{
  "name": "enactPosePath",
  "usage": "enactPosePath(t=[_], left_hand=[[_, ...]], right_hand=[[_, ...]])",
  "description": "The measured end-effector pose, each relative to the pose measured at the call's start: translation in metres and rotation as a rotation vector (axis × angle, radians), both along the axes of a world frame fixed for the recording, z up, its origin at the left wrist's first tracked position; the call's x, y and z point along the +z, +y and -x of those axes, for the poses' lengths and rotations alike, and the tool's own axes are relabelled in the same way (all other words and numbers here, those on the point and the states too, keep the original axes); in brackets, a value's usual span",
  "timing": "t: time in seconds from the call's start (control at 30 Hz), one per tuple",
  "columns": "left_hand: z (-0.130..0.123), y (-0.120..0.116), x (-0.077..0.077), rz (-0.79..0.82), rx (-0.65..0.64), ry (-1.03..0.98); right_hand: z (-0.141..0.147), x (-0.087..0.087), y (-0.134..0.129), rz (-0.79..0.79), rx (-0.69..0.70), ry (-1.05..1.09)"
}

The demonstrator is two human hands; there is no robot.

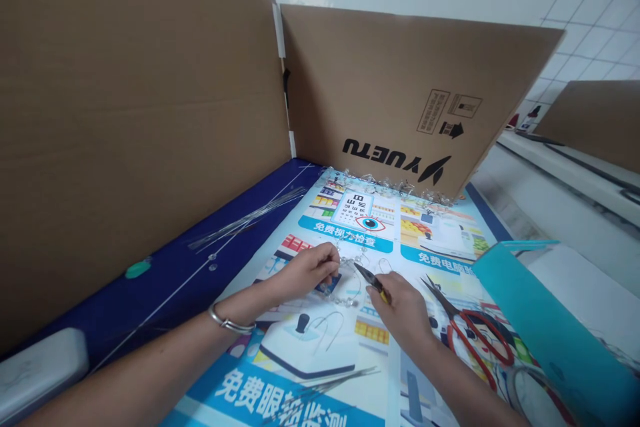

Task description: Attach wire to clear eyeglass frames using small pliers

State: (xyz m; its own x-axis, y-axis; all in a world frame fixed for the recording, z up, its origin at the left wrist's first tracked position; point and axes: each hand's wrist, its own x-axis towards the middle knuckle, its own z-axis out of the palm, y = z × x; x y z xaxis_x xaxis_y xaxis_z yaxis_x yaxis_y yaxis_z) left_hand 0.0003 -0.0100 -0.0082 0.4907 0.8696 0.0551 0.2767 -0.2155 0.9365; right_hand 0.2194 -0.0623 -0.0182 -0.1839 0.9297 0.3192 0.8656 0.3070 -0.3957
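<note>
Left hand (313,271) appears pinched on the beaded wire (355,303), mid-table (170,277), between the side edges; right hand (403,307) grips pliers (371,279), tips just beside it. Risk: an off-centre bite could kink it; a loosened pinch could let it unravel.

Beaded wire (354,303) sits between the left hand (310,270) and right hand (403,308); scissors (454,312) lie right, a box (530,307) farther right; a wire bundle (250,217) lies far left, loose wires (340,381) near.
</note>
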Motion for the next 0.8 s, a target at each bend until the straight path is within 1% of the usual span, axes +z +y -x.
enactPosePath(t=[0.2, 0.37, 0.57, 0.67, 0.8], left_hand=[[0.0006, 0.0002, -0.0022, 0.013, -0.010, 0.005], [-0.0003, -0.0006, -0.0032, 0.048, -0.047, -0.013], [-0.0008, -0.0022, -0.0052, 0.042, -0.069, -0.026], [-0.0012, -0.0047, -0.0036, 0.077, -0.078, -0.050], [-0.0035, -0.0078, -0.0015, 0.166, -0.085, -0.125]], right_hand=[[0.0008, -0.0009, -0.0001, 0.001, 0.000, 0.016], [0.0006, -0.0010, 0.0002, 0.008, -0.006, 0.007], [0.0008, -0.0010, 0.0003, 0.004, -0.006, 0.012], [0.0012, -0.0005, 0.0001, 0.006, -0.010, 0.015], [0.0010, -0.0003, -0.0006, 0.012, -0.008, 0.016]])
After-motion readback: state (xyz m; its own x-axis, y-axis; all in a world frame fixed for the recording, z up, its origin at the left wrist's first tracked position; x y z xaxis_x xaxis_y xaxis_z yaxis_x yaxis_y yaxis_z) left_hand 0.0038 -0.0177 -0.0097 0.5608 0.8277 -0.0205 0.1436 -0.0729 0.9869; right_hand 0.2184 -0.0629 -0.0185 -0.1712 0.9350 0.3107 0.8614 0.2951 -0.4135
